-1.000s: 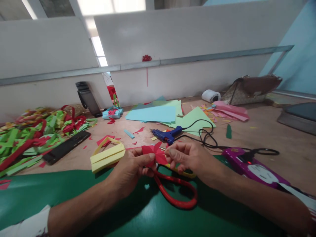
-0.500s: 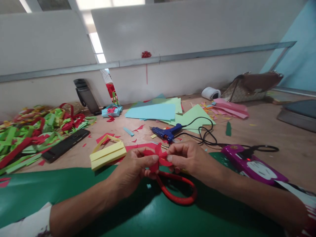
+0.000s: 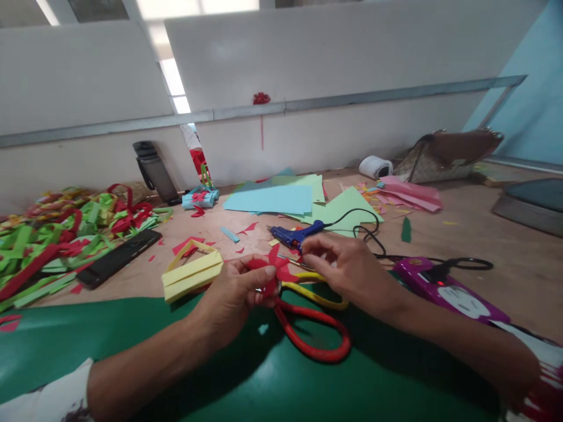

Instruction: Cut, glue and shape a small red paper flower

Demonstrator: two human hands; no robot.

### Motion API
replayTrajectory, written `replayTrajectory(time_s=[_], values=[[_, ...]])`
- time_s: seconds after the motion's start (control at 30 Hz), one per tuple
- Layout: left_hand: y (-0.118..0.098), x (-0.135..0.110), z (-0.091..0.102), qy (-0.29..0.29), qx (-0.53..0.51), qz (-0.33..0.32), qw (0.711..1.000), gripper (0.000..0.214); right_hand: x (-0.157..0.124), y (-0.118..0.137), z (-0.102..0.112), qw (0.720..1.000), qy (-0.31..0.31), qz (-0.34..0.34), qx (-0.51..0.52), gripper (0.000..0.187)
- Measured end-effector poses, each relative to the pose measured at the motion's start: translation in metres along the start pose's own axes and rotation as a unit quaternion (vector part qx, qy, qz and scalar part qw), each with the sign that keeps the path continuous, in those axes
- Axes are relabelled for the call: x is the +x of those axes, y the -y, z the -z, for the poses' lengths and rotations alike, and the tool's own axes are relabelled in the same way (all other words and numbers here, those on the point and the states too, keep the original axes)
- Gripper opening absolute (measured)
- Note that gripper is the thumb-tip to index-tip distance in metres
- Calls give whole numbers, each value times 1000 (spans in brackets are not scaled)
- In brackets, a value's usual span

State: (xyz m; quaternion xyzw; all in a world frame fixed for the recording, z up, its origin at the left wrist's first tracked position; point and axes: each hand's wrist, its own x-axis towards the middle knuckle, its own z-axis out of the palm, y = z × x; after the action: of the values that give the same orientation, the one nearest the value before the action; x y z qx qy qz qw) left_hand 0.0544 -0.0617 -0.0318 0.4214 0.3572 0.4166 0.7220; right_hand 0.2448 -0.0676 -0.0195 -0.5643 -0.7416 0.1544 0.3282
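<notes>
My left hand (image 3: 240, 281) pinches a red paper flower (image 3: 273, 271) with pointed petals between thumb and fingers. Beside that hand lie scissors with one red handle loop (image 3: 328, 354) and one yellow loop (image 3: 323, 300); their blades are hidden. My right hand (image 3: 352, 269) is apart from the flower, its fingers curled and their tips close together. Whether anything small is between them does not show. Its fingertips overlap the handle of a blue glue gun (image 3: 288, 235) in view; contact is unclear. Left of my left hand sits a folded yellow paper bag (image 3: 193, 275) with a handle.
A purple power strip (image 3: 448, 290) with a black plug stands right of my right arm. A phone (image 3: 118, 258) and red and green paper strips (image 3: 83, 234) lie left. Behind are blue paper sheets (image 3: 272, 199), a bottle (image 3: 156, 170) and a handbag (image 3: 453, 155).
My right hand has let go of the red flower and moved right and slightly up towards the glue gun. My left hand still holds the flower, shifted slightly left. The yellow handle loop now shows.
</notes>
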Motion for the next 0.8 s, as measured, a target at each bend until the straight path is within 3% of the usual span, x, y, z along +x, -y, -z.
replayTrajectory(time_s=[0.07, 0.13, 0.3, 0.4, 0.57, 0.8], values=[[-4, 1, 0, -43, -2, -20, 999, 16, 1, -1, 3, 986, -32, 43, -159, 26], [-9, 2, 3, -78, -6, -38, 996, 18, -2, 3, 4, 969, 36, 39, -243, 33], [-11, -2, 13, -108, -6, -59, 992, 21, -20, 15, -6, 942, 222, 52, -248, 37], [-7, -6, 20, -125, -4, -56, 991, 23, -24, 15, -11, 934, 264, 54, -236, 42], [-5, -8, 23, -155, -5, -66, 986, 27, -25, 13, -14, 950, 246, 60, -184, 35], [-31, -8, 31, -183, 5, -114, 977, 28, -23, 31, 5, 979, 158, -3, -131, 34]])
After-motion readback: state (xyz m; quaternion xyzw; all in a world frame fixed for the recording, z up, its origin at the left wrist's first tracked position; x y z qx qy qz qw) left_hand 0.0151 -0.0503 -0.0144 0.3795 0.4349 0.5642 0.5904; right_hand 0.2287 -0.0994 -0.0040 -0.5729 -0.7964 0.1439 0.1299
